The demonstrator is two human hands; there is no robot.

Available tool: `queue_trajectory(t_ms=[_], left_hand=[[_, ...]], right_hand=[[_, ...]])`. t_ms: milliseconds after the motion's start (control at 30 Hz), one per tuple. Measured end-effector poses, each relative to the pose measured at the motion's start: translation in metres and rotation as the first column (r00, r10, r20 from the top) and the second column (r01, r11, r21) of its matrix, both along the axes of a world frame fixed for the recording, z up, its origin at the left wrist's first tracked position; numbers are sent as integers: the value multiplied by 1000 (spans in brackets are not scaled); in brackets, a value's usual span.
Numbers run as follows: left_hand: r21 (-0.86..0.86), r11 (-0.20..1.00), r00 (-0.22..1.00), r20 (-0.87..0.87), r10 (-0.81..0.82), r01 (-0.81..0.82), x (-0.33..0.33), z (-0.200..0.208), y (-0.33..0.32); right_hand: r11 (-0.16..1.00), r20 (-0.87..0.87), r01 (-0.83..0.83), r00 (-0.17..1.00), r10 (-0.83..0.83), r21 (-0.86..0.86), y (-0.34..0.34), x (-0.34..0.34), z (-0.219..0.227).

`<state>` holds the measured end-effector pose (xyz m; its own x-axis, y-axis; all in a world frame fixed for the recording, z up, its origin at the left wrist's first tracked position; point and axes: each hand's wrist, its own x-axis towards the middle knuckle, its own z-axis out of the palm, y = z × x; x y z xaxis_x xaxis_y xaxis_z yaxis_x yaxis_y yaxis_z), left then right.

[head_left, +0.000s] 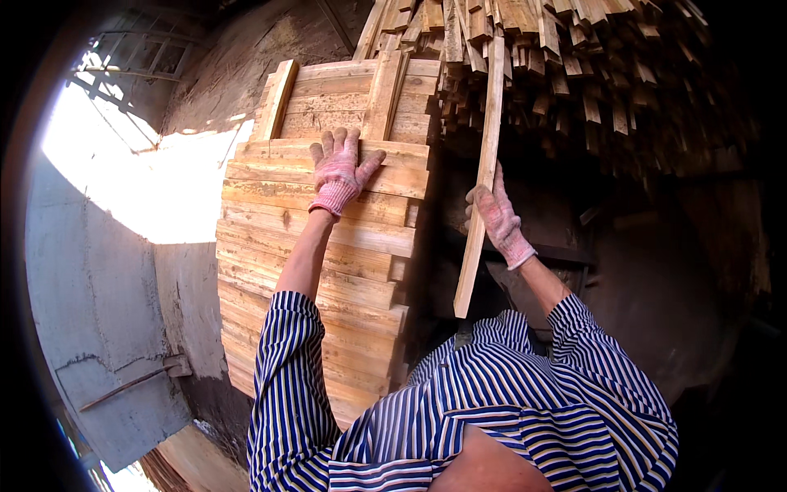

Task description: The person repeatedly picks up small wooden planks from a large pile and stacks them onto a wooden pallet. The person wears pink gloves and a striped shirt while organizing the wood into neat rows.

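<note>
My left hand (338, 168), in a pinkish knitted glove, lies with fingers spread on the upper part of a stack of wooden boards (320, 217). The boards lie side by side in rows, their ends uneven along the right edge. My right hand (497, 215), gloved the same way, is wrapped round a long narrow wooden slat (482, 193). That slat stands lengthwise to the right of the stack, its lower end close to my shirt. Two short wooden pieces (383, 97) (279, 100) lie crosswise over the boards beyond my left hand.
A large pile of loose slats (566, 49) fills the far right, ends pointing toward me. To the left, a grey concrete surface (90, 271) carries a long-handled tool (131, 385). Bright sunlight falls at the upper left; the area right of me is dark.
</note>
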<state>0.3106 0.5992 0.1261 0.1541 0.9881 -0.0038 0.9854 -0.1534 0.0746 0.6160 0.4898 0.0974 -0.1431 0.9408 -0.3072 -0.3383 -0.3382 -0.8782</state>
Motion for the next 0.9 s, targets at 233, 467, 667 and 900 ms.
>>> queue_trajectory(t_ms=[233,467,667,900], left_hand=[[58,998,1000,-8,-21,22,-4,5,7],[186,974,990,86,111,-126,-16,5,4],[229,749,777,298,554,-622,-38,-10,-6],[291,597,517,819,248,-748,-36,-6,3]], right_hand=[[971,438,-138,898,40,194,-45,-97,-36],[957,405,-149,914,37,250,-15,-55,22],[755,662,-562,712,234,337,115,-92,82],[344,971,-938,118,208,40,211,-218,74]])
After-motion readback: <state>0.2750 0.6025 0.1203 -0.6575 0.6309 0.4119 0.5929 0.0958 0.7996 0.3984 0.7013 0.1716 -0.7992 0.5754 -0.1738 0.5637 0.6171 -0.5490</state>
